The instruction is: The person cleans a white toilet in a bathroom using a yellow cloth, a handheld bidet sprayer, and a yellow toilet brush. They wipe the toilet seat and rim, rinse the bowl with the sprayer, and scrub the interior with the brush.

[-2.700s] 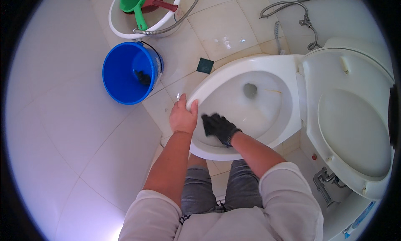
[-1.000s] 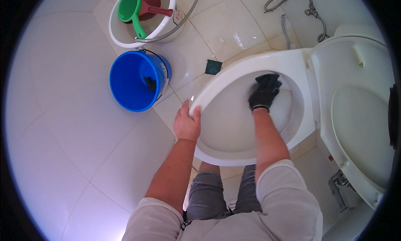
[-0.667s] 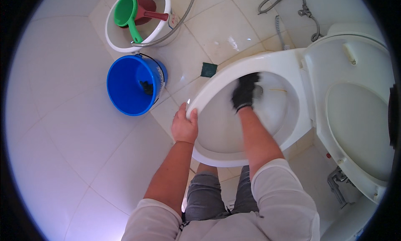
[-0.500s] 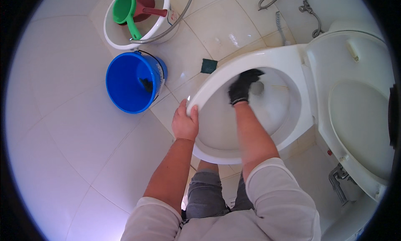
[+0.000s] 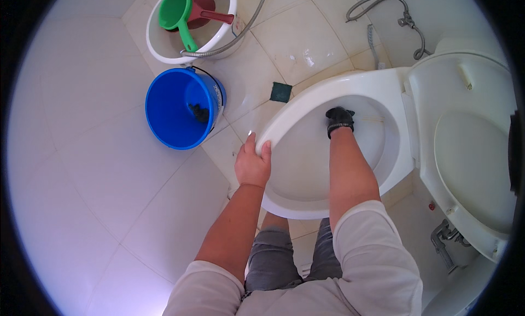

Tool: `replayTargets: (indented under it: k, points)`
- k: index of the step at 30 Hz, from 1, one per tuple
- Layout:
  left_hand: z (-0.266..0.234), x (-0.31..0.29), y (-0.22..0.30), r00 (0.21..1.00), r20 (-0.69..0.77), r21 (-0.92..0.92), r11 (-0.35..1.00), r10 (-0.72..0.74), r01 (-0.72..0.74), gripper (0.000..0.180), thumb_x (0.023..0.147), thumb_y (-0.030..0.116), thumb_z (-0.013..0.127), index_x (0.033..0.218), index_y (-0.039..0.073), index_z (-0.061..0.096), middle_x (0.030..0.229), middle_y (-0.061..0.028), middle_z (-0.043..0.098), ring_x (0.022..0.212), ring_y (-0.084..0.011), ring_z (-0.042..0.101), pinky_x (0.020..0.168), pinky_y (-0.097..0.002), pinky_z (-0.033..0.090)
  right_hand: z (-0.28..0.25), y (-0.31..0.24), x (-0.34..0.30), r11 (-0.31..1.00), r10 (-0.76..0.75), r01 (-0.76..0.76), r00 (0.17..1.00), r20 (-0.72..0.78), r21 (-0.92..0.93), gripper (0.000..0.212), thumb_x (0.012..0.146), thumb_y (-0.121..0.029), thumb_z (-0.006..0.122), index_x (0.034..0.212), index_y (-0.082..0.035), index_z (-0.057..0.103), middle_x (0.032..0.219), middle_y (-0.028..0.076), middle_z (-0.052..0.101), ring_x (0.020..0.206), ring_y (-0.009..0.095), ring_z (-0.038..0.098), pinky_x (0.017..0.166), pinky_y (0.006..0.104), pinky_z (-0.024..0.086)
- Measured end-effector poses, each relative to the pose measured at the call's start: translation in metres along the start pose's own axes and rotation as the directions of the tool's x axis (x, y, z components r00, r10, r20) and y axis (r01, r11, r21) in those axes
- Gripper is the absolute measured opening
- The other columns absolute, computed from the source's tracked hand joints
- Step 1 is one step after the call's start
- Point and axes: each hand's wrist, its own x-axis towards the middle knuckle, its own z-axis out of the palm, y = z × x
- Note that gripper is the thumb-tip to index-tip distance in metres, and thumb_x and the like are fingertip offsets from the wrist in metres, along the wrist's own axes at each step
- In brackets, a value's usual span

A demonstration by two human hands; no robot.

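Note:
A white toilet bowl [image 5: 333,86] stands in front of me with its seat and lid raised at the right. My left hand [image 5: 253,164], bare, grips the bowl's near left rim, thumb on top and fingers over the outer edge. Deep inside the bowl is my right hand [image 5: 340,121] in a black glove, at the drain opening. Its fingers point down and away from me and are mostly hidden, so whether they hold anything does not show.
Left of the toilet stands a blue bucket [image 5: 164,127] with a dark item inside. Behind it, a white tub [image 5: 156,45] holds a green dipper [image 5: 174,10] and a red dipper [image 5: 205,8]. A metal hose [image 5: 246,29] hangs over the tub. Pipework [image 5: 445,242] lies at the lower right.
My right hand has moved right and down into the drain opening, which it now covers. My left hand keeps its grip on the rim. The whole view has shifted slightly.

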Motion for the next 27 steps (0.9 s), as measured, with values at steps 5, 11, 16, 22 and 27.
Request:
replayTargets:
  k: [5, 11, 16, 22, 27]
  points:
    - [0.003, -0.003, -0.011, 0.999, -0.049, 0.014, 1.000, -0.008, 0.008, 0.049, 0.079, 0.040, 0.049, 0.114, 0.006, 0.046, 0.097, -0.0174, 0.055, 0.088, -0.0336, 0.052, 0.075, -0.0402, 0.043, 0.016, -0.033, -0.038, 0.990, 0.139, -0.137, 0.984, -0.108, 0.023, 0.031, 0.078, -0.025, 0.045, 0.102, -0.010, 0.057, 0.096, 0.015, 0.056, 0.099, 0.031, 0.049, 0.082, 0.0524, 0.035]
    - [0.002, 0.000, -0.007, 0.999, -0.046, 0.036, 0.999, 0.019, -0.017, 0.047, 0.079, 0.039, 0.050, 0.113, 0.006, 0.046, 0.095, -0.0174, 0.055, 0.087, -0.0338, 0.052, 0.074, -0.0403, 0.043, -0.020, -0.046, -0.049, 0.997, 0.080, -0.078, 0.979, -0.188, 0.016, 0.031, 0.076, -0.019, 0.044, 0.100, -0.004, 0.057, 0.089, 0.015, 0.057, 0.094, 0.034, 0.049, 0.090, 0.0458, 0.031]
    - [0.008, -0.001, -0.016, 0.996, -0.086, 0.049, 0.998, 0.034, -0.030, 0.047, 0.079, 0.039, 0.050, 0.113, 0.007, 0.046, 0.093, -0.0169, 0.055, 0.085, -0.0334, 0.053, 0.073, -0.0405, 0.044, 0.052, -0.019, -0.132, 0.979, -0.203, 0.187, 0.935, -0.289, -0.085, 0.060, 0.078, -0.010, 0.040, 0.132, 0.000, 0.015, 0.134, 0.021, 0.019, 0.119, 0.042, 0.023, 0.100, 0.0468, 0.018]
    - [0.002, -0.002, -0.013, 0.999, -0.054, 0.065, 0.998, 0.001, 0.002, 0.047, 0.078, 0.041, 0.049, 0.111, 0.007, 0.048, 0.090, -0.0168, 0.055, 0.081, -0.0327, 0.054, 0.070, -0.0405, 0.044, 0.003, 0.085, -0.125, 0.647, -0.282, 0.315, 0.945, 0.166, -0.695, 0.055, 0.081, -0.005, 0.027, 0.133, -0.007, 0.011, 0.137, 0.009, 0.017, 0.126, 0.028, 0.018, 0.105, 0.0390, 0.011]
    - [-0.001, -0.001, -0.006, 0.998, -0.066, 0.034, 0.999, 0.001, 0.001, 0.048, 0.077, 0.042, 0.051, 0.109, 0.007, 0.049, 0.086, -0.0160, 0.056, 0.078, -0.0317, 0.055, 0.068, -0.0396, 0.045, -0.062, 0.099, -0.084, 0.447, -0.325, 0.329, 0.926, 0.191, -0.832, 0.055, 0.081, -0.005, 0.027, 0.133, -0.009, 0.013, 0.137, 0.006, 0.019, 0.126, 0.025, 0.018, 0.105, 0.0377, 0.011]
